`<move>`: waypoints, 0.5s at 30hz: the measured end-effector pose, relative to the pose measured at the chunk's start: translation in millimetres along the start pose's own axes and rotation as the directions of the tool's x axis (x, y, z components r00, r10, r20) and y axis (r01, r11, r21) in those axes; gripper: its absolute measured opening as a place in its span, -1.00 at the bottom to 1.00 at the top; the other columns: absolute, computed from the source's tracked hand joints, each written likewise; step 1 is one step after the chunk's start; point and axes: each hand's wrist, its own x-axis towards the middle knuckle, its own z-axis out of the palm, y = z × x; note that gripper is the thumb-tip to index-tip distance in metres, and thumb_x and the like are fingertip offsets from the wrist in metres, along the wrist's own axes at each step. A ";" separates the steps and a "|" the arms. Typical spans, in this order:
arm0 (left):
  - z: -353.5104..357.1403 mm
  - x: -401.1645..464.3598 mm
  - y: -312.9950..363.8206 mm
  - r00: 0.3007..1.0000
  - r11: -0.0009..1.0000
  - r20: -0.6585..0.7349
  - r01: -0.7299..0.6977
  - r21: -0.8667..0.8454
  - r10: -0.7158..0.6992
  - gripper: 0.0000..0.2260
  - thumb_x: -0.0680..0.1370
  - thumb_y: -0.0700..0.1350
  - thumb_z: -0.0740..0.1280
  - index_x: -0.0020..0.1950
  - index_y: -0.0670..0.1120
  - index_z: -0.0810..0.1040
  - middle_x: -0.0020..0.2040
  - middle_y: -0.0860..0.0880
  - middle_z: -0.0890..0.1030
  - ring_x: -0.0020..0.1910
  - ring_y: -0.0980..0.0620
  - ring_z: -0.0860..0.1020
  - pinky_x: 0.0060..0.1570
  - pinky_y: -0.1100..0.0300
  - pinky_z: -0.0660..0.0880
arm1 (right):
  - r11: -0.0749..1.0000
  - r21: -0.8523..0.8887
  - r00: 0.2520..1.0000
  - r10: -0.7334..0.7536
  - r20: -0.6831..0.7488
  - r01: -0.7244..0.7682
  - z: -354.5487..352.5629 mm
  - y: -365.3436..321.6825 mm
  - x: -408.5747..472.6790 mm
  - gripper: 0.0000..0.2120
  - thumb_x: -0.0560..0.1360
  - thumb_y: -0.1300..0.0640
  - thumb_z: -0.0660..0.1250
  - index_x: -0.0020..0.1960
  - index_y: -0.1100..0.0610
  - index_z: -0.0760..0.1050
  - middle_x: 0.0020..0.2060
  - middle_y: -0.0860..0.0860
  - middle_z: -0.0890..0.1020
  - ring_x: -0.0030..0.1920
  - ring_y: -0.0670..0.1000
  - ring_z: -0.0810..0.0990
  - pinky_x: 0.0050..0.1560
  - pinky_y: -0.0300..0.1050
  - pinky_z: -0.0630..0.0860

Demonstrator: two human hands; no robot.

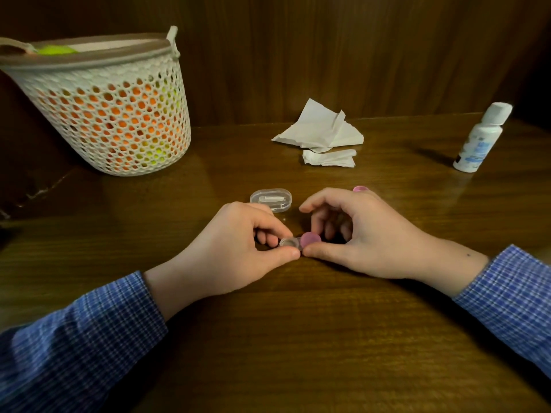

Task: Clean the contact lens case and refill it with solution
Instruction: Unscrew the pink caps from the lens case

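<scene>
lens case [293, 242] between both hands

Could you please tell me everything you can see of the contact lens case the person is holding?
The contact lens case is a small, clear plastic piece with two round wells side by side, held low over the wooden table. The left well is open, its rim bare; whether it holds liquid cannot be told. The right well carries a pink cap. The left hand pinches the open end between thumb and finger, and the right hand grips the capped end. A second pink cap lies beyond the right hand.
</scene>
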 end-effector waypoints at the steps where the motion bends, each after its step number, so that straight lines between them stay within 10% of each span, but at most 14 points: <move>1: -0.1 0.1 -0.3 1.000 1.000 0.003 -0.001 -0.005 0.001 -0.85 0.46 0.04 0.55 0.01 0.12 0.76 -0.16 0.11 0.65 -0.12 0.04 0.61 -0.19 0.10 0.57 | 1.000 0.009 1.000 0.003 -0.001 -0.003 0.0 0.3 0.0 -0.50 0.41 -0.10 0.58 0.30 -0.10 0.53 -0.14 -0.22 0.66 -0.06 -0.19 0.64 -0.20 -0.42 0.51; 15: 0.8 0.4 -5.1 0.999 0.999 0.005 -0.037 0.016 0.037 -0.83 0.46 0.06 0.52 0.03 0.10 0.75 -0.17 0.12 0.65 -0.13 0.04 0.62 -0.21 0.16 0.58 | 0.997 0.078 0.993 -0.033 0.114 0.024 -7.7 1.1 2.7 -0.47 0.47 0.05 0.55 0.37 -0.10 0.45 0.00 -0.23 0.67 0.01 -0.14 0.66 -0.06 -0.33 0.58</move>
